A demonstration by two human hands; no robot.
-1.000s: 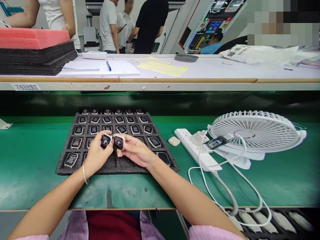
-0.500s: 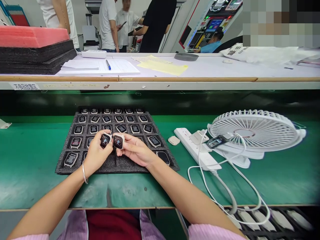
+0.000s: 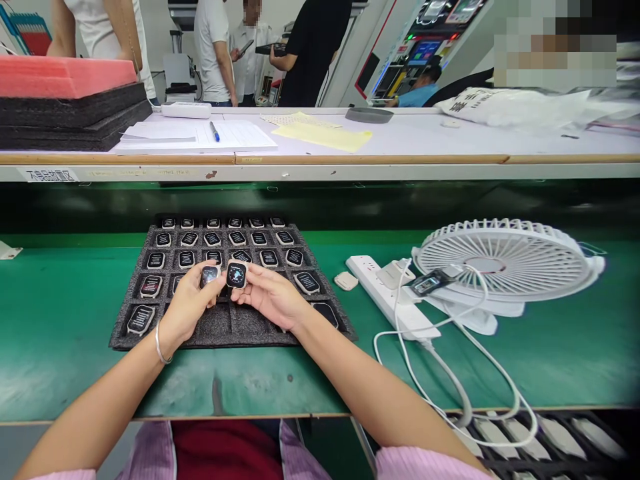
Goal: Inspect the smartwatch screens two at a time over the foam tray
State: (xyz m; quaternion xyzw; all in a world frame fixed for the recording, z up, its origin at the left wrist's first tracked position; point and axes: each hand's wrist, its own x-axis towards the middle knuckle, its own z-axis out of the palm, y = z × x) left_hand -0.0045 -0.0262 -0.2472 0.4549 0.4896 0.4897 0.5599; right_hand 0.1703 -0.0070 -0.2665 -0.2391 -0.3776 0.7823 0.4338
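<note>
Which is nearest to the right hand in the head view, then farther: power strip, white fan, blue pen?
From the right hand:
1. Power strip, just right of it on the green mat.
2. White fan, farther right.
3. Blue pen, up on the rear shelf.

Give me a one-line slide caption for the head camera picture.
Left hand and right hand each hold a watch body, left watch and right watch, above a foam tray.
</note>
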